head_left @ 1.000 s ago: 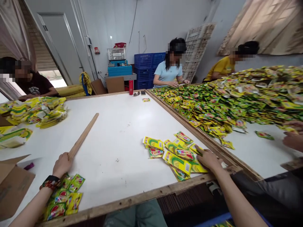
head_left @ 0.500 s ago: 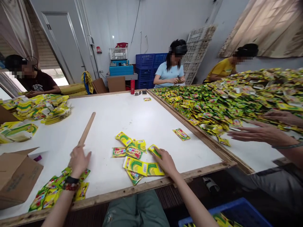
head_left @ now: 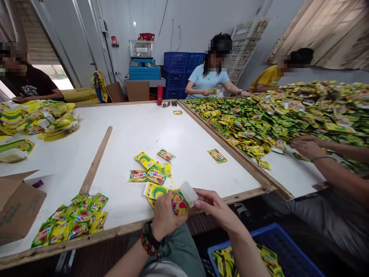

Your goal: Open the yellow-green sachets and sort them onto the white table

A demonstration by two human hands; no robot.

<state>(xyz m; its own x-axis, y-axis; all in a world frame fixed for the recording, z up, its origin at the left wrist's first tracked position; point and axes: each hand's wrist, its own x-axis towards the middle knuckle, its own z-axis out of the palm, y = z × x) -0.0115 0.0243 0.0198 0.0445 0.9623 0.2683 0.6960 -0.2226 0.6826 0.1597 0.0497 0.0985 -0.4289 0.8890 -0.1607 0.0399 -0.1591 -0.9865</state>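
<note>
Above the table's front edge, my left hand (head_left: 167, 213) is closed around a yellow and green candy packet (head_left: 180, 202), its printed side with red lettering facing up. A whitish flap (head_left: 188, 193) sticks out from the packet's right end. My right hand (head_left: 213, 207) pinches the edge of that flap between thumb and fingers. Just beyond my hands lie several loose packets (head_left: 155, 177), some overlapping, and one flat packet (head_left: 165, 155) behind them. Part of the yellow packet (head_left: 154, 189) under my left hand is hidden.
A wooden strip (head_left: 96, 159) lies left, behind rows of small packets (head_left: 72, 219) and beside a cardboard box (head_left: 20, 207). A wooden rail (head_left: 225, 148) borders a large packet heap (head_left: 259, 115). A co-worker's hands (head_left: 309, 148) work there. A blue crate (head_left: 288, 234) stands below.
My left hand has left the wooden strip's near end and moved right to grip the packet. My right hand has shifted to the flap. Another packet now lies behind the loose ones.
</note>
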